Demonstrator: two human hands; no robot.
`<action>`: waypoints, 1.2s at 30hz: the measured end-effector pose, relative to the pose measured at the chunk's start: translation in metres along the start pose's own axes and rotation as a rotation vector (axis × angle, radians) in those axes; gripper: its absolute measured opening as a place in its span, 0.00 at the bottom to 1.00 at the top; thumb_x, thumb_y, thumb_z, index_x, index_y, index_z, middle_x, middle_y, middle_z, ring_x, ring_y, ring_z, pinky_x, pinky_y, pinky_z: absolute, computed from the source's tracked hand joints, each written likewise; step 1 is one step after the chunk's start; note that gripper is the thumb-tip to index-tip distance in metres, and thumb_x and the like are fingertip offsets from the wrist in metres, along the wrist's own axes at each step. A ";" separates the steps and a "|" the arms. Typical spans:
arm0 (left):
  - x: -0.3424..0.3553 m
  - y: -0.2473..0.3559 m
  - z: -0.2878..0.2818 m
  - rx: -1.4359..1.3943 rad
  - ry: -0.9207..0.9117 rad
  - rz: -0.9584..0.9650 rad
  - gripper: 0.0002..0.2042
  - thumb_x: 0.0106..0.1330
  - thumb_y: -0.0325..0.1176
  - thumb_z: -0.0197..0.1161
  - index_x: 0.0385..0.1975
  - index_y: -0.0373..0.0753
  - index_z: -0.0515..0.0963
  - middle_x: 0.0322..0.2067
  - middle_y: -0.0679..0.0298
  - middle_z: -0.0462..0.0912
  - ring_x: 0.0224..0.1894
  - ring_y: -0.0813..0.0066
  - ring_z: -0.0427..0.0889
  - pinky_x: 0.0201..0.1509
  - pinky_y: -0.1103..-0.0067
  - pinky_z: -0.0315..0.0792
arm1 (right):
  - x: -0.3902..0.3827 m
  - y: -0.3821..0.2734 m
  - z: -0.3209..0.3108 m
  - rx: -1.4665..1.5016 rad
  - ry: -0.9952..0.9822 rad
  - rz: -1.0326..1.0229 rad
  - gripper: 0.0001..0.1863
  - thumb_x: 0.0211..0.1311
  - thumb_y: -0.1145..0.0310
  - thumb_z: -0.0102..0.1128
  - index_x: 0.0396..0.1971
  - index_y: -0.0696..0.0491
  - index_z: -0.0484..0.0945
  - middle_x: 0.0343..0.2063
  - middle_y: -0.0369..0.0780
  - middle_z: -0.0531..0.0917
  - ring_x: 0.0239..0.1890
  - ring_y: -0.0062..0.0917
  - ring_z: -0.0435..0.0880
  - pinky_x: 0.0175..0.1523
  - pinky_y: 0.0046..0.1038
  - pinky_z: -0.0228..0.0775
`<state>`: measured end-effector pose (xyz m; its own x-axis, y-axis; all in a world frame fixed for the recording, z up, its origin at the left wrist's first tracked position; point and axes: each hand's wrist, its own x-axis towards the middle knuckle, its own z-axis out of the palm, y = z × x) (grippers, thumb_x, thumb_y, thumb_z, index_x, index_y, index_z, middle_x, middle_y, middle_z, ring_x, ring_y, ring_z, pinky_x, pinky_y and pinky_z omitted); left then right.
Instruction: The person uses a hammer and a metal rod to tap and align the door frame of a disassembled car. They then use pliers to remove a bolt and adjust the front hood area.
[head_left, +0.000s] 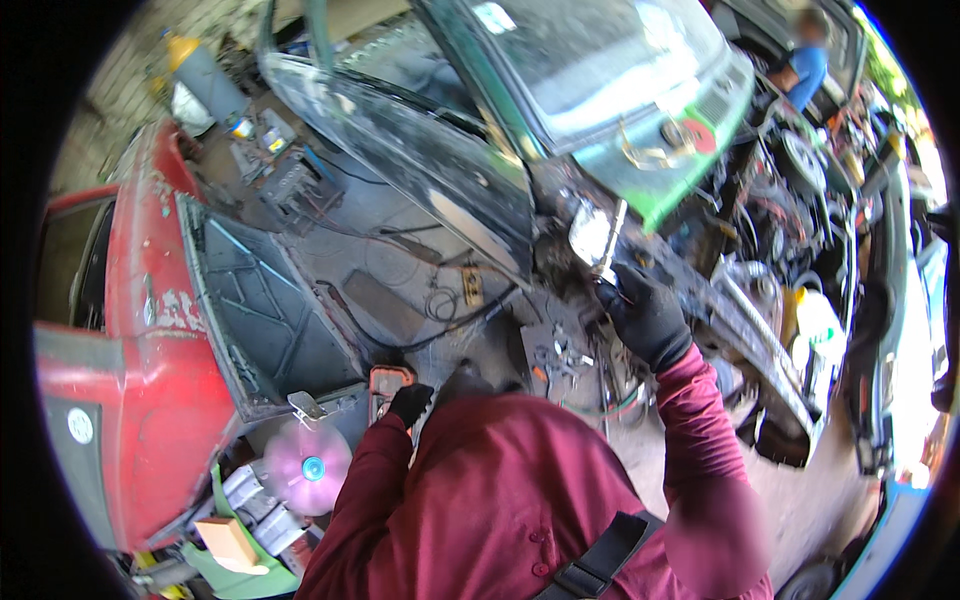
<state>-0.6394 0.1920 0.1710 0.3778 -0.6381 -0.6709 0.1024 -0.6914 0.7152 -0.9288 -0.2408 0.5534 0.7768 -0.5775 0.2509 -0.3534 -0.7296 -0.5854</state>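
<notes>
My right hand [648,318], in a black glove, reaches forward and is closed round a slim metal tool [610,245] whose pale shaft points up and away from me. Its exact kind does not show. The tool is held against or just over a shiny patch [590,232] on the front corner of the green car body [520,180], beside the bare frame rail [740,345]. Low at my left side, my left hand [410,403], also gloved in black, is next to an orange-rimmed dark object [391,379]. Its fingers are too dark to make out.
A red car body [160,390] stands at left, with a dark loose panel [265,300] leaning by it. Cables and a power strip [472,286] lie on the floor. A grey cylinder [205,75] stands far left. Another person [808,75] is at far right, past engine parts [790,170].
</notes>
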 end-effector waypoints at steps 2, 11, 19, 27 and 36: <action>-0.003 -0.008 0.003 0.890 0.162 0.609 0.10 0.73 0.33 0.55 0.41 0.39 0.84 0.34 0.57 0.88 0.33 0.62 0.88 0.36 0.67 0.80 | 0.030 0.006 0.002 -0.108 0.024 -0.098 0.19 0.71 0.59 0.65 0.55 0.54 0.83 0.38 0.52 0.88 0.42 0.48 0.89 0.47 0.42 0.80; -0.026 -0.074 0.012 1.077 -0.025 0.282 0.13 0.76 0.37 0.51 0.48 0.45 0.84 0.40 0.56 0.89 0.45 0.54 0.89 0.48 0.61 0.81 | 0.111 0.036 0.013 -0.280 -0.094 0.107 0.21 0.75 0.53 0.59 0.56 0.52 0.81 0.42 0.49 0.88 0.45 0.49 0.87 0.48 0.43 0.78; -0.024 -0.090 -0.022 0.657 0.003 0.107 0.16 0.78 0.42 0.50 0.47 0.45 0.85 0.40 0.59 0.90 0.40 0.59 0.90 0.44 0.62 0.82 | 0.140 0.061 0.026 -0.764 0.104 0.057 0.14 0.68 0.56 0.64 0.48 0.46 0.84 0.35 0.48 0.86 0.37 0.51 0.86 0.40 0.52 0.76; 0.016 -0.067 -0.088 0.791 0.140 0.379 0.18 0.77 0.44 0.51 0.31 0.43 0.83 0.31 0.59 0.89 0.34 0.58 0.89 0.40 0.60 0.79 | 0.154 0.060 0.021 -0.938 0.192 -0.084 0.13 0.60 0.58 0.71 0.43 0.43 0.88 0.38 0.44 0.85 0.37 0.44 0.85 0.39 0.47 0.76; 0.071 -0.049 -0.148 0.229 0.065 0.669 0.05 0.69 0.32 0.64 0.31 0.40 0.83 0.28 0.60 0.85 0.31 0.66 0.86 0.34 0.68 0.78 | 0.167 0.087 0.030 -0.711 0.151 0.246 0.17 0.67 0.59 0.66 0.53 0.46 0.85 0.43 0.45 0.90 0.41 0.46 0.89 0.45 0.48 0.78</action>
<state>-0.4814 0.2304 0.1176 0.3470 -0.9341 -0.0838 -0.3640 -0.2165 0.9059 -0.8144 -0.3899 0.5212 0.5708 -0.7604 0.3099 -0.7970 -0.6039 -0.0137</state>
